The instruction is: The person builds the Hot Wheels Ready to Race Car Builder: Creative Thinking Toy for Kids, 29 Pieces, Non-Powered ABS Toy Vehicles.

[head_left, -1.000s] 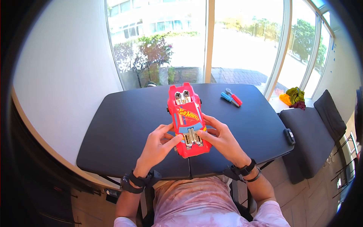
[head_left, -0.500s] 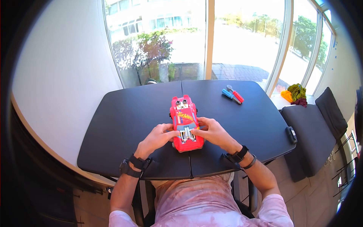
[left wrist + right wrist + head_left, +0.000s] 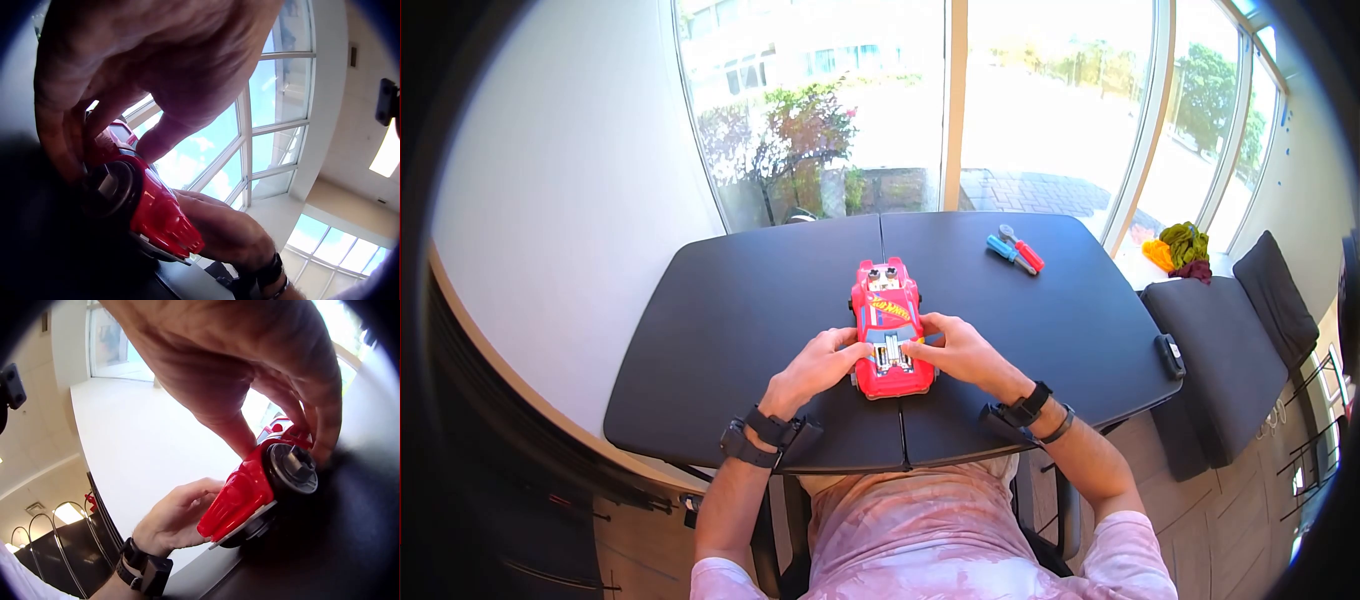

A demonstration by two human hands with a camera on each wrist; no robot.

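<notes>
A red toy car (image 3: 890, 310) with a yellow logo and silver engine parts stands at the middle of the black table, its length pointing away from me. My left hand (image 3: 818, 362) grips its left side, thumb on top near the silver part. From the other side my right hand (image 3: 962, 352) holds it the same way, thumb near the silver part too. In the left wrist view a dark wheel (image 3: 111, 189) shows below the fingers. The right wrist view shows another wheel (image 3: 292, 467) with a grey hub, close to the black tabletop.
Two screwdriver-like tools, one with a blue handle (image 3: 1002, 247) and one with a red handle (image 3: 1030, 257), lie at the back right of the table (image 3: 730, 330). A small black device (image 3: 1169, 356) sits at the right edge. Beyond stands a dark chair (image 3: 1225, 365) near colourful cloths (image 3: 1182, 250).
Both hands have lowered the toy car from above the table to its surface. Over the last half second it has shifted only slightly, and both hands still hold it.
</notes>
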